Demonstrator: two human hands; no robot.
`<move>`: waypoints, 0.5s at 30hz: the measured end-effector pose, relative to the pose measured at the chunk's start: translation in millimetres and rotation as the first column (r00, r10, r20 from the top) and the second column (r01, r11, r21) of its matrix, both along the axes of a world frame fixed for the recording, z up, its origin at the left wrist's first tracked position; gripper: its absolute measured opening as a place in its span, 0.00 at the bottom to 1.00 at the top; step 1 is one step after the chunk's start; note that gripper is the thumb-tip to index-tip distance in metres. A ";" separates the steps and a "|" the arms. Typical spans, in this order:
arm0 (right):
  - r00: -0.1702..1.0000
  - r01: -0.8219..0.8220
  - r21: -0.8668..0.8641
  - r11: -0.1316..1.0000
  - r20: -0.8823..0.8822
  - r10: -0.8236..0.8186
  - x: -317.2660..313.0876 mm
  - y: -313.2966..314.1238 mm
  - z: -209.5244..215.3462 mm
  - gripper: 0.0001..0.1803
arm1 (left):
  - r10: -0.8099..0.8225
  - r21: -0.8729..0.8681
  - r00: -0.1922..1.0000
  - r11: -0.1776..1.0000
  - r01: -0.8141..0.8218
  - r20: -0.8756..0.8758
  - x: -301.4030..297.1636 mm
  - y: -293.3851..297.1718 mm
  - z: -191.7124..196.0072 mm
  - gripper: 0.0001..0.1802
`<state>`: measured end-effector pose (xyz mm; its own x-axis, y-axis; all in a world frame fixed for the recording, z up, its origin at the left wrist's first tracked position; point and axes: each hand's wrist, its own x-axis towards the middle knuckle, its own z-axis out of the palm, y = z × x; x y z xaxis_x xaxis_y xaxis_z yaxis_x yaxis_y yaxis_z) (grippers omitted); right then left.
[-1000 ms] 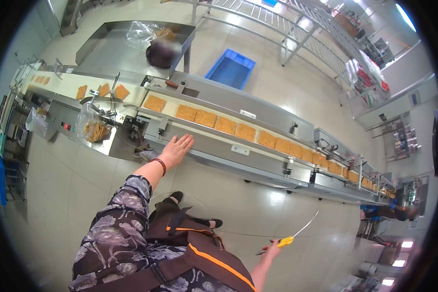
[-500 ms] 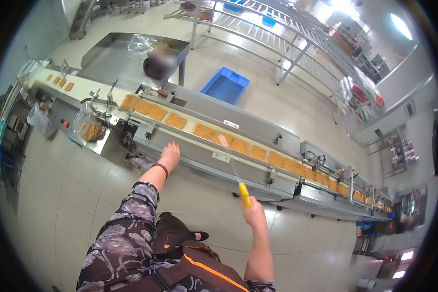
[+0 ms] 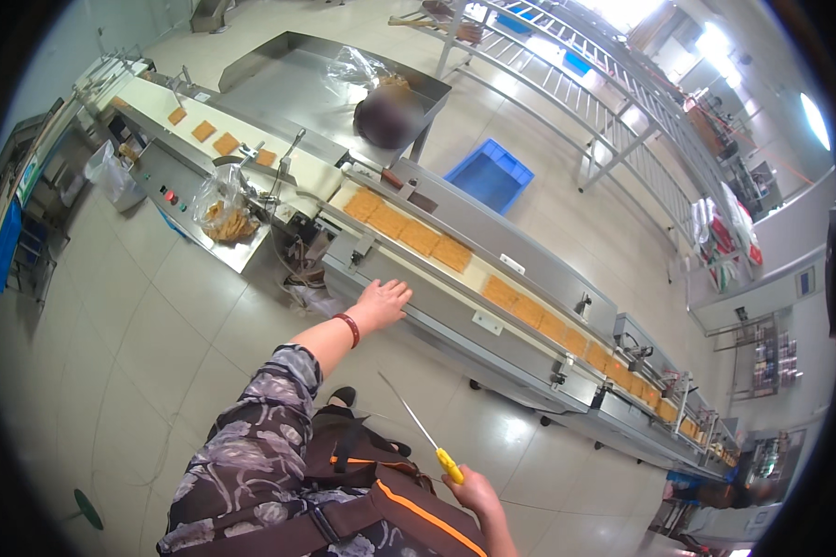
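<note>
My left hand (image 3: 384, 306) is at the near side of the conveyor (image 3: 418, 295), fingers stretched out and holding nothing. Whether it touches the metal edge I cannot tell. In my right hand (image 3: 475, 490), close to my body, is a yellow-handled tool (image 3: 450, 466) with a long, thin metal blade. Its blade points up and left over the floor, apart from the conveyor. Flat square golden-brown food pieces (image 3: 419, 238) lie in a row on the pale belt, with a gap partway along. Smaller-looking squares (image 3: 226, 144) sit spaced out farther up the line at the left.
Behind the belt are a metal table (image 3: 279, 88) with a clear bag and a dark round object, and a blue crate (image 3: 489, 176) on the floor. A bag of brown pieces (image 3: 229, 221) rests on the machine's left ledge. Metal racks (image 3: 567, 121) stand beyond.
The tool has come back from over the belt toward my body. The gap in the row has moved along the belt to the right. My left hand stays by the conveyor edge, and the view has shifted.
</note>
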<state>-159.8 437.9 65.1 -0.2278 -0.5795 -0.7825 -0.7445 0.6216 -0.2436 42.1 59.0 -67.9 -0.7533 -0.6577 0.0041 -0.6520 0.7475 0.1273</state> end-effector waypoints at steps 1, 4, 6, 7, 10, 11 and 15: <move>1.000 0.019 0.052 0.998 -0.005 -0.019 0.5 10.5 -25.8 0.23 | 0.055 0.037 0.998 0.998 -0.054 -0.043 4.0 -6.6 8.5 0.27; 0.999 0.002 0.229 0.974 0.052 -0.014 6.5 39.9 -79.0 0.24 | 0.372 0.024 0.886 0.925 -0.380 -0.276 21.3 -44.7 21.1 0.18; 1.000 -0.001 0.277 0.961 0.003 0.000 13.9 73.4 -116.6 0.24 | 0.594 0.055 0.760 0.796 -0.602 -0.264 28.0 -85.9 28.8 0.18; 1.000 0.002 0.301 0.954 -0.023 0.006 17.5 87.7 -129.1 0.24 | 0.671 0.067 0.703 0.733 -0.677 -0.236 28.2 -100.9 35.5 0.18; 0.991 0.093 0.417 0.904 -0.122 -0.046 31.0 110.2 -149.0 0.25 | 0.772 0.061 0.627 0.634 -0.771 -0.102 11.3 -131.2 54.6 0.27; 0.991 0.127 0.394 0.910 -0.099 -0.095 34.7 126.0 -162.5 0.25 | 0.776 0.096 0.631 0.629 -0.771 -0.019 4.8 -136.3 59.6 0.29; 0.949 0.314 0.313 0.896 -0.108 -0.295 59.1 125.3 -148.6 0.26 | 0.742 0.146 0.641 0.625 -0.767 0.194 -27.5 -143.8 68.7 0.33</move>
<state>-100.7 563.1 -83.5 -0.4019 -0.1928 -0.8951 -0.5123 0.8576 0.0454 14.6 -84.8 0.8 0.0215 -0.9710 -0.2381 -0.9932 -0.0480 0.1060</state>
